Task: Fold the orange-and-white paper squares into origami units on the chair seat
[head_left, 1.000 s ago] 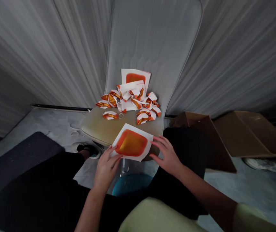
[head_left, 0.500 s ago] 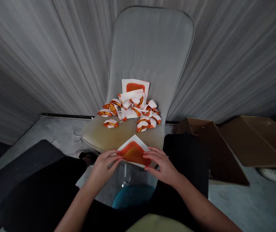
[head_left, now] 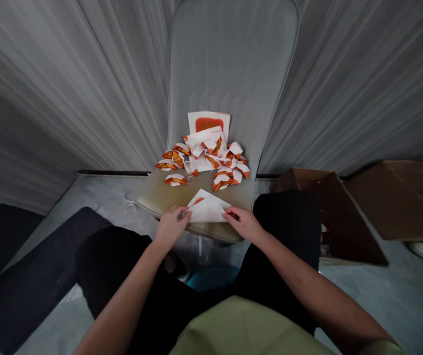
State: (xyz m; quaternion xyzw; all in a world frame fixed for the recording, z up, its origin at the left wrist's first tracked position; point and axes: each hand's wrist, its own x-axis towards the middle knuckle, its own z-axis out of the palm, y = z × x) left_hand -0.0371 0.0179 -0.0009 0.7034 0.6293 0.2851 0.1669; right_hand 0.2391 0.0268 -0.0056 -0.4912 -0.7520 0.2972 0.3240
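A sheet of paper, white on the side facing me with a bit of orange-red showing at its upper left, is folded over into a rough triangle above the chair seat's front edge. My left hand pinches its left corner. At the opposite corner, my right hand grips the paper between thumb and fingers. Beyond it on the seat lie several folded paper pieces in white and orange-gold. Flat sheets with an orange-red square rest behind them, partly covered by the folded pieces.
The grey padded chair stands against panelled walls. Open cardboard boxes sit on the floor at the right. A dark mat lies at the left, and a blue rounded object shows below the seat between my legs.
The paper went from lying open with its orange-red side up to folded over, mostly white side showing. Both hands now pinch its side corners. The view has tilted downward slightly.
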